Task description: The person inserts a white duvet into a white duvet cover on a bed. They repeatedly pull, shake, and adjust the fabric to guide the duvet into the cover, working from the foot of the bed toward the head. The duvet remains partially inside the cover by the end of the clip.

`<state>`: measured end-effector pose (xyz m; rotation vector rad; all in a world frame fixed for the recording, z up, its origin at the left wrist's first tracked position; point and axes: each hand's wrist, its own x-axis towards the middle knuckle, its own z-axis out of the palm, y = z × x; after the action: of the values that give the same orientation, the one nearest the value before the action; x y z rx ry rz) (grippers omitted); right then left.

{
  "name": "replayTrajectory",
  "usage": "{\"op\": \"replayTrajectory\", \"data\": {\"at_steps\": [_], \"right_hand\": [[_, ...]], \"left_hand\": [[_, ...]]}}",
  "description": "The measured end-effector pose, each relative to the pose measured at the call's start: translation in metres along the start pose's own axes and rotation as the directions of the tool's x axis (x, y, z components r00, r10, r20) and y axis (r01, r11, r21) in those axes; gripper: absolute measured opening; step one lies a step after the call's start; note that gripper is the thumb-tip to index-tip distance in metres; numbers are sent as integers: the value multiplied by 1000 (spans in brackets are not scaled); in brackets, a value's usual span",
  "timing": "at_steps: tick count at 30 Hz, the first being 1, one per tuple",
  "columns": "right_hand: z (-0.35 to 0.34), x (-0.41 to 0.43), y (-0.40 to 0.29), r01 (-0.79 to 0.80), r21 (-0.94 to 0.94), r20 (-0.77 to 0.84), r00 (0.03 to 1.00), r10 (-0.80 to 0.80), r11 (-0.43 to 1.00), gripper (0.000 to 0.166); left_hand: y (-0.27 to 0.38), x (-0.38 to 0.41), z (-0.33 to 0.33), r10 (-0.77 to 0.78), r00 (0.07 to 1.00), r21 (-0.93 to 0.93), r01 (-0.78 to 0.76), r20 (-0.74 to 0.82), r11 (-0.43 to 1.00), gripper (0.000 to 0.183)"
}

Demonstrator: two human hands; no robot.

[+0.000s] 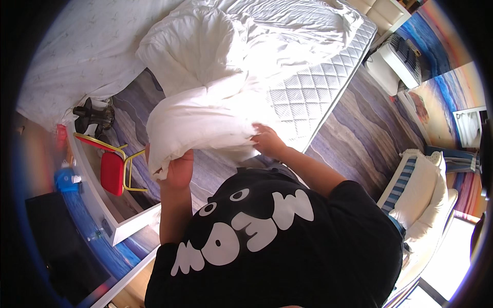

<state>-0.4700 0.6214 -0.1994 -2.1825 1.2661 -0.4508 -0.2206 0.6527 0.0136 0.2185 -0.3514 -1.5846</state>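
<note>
A white duvet (204, 111) with a wrinkled cover hangs between my hands, its far part heaped over a quilted mattress (304, 92). At its left end, my left hand (181, 167) grips a gathered corner, with the fingers partly hidden by the cloth. On the other side, my right hand (267, 141) has its fingertips at the duvet's near right edge; they are slightly blurred, and how firmly they pinch it does not show. Bright glare washes out the middle of the cloth.
A red chair (112, 173) with a gold frame stands by a white-edged desk (134, 225) at left. White bedding (88, 50) covers another bed at upper left. A cushioned sofa (416, 196) is at right. Patterned carpet (358, 115) runs beside the mattress.
</note>
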Motion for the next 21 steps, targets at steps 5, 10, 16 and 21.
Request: {"op": "replayTrajectory", "data": {"at_steps": [5, 10, 16, 21], "right_hand": [[9, -6, 9, 140, 234, 275, 940, -204, 962, 24], [-32, -36, 11, 60, 280, -41, 998, -51, 958, 24], [-33, -37, 46, -48, 188, -408, 905, 122, 981, 25], [0, -20, 62, -473, 428, 248, 881, 403, 770, 30]], "left_hand": [[-15, 0, 7, 31, 999, 64, -32, 19, 997, 41], [16, 5, -25, 44, 995, -27, -42, 90, 999, 47], [-18, 2, -15, 7, 998, -36, -4, 68, 999, 44], [-66, 1, 8, -77, 996, 100, 81, -44, 992, 46]]}}
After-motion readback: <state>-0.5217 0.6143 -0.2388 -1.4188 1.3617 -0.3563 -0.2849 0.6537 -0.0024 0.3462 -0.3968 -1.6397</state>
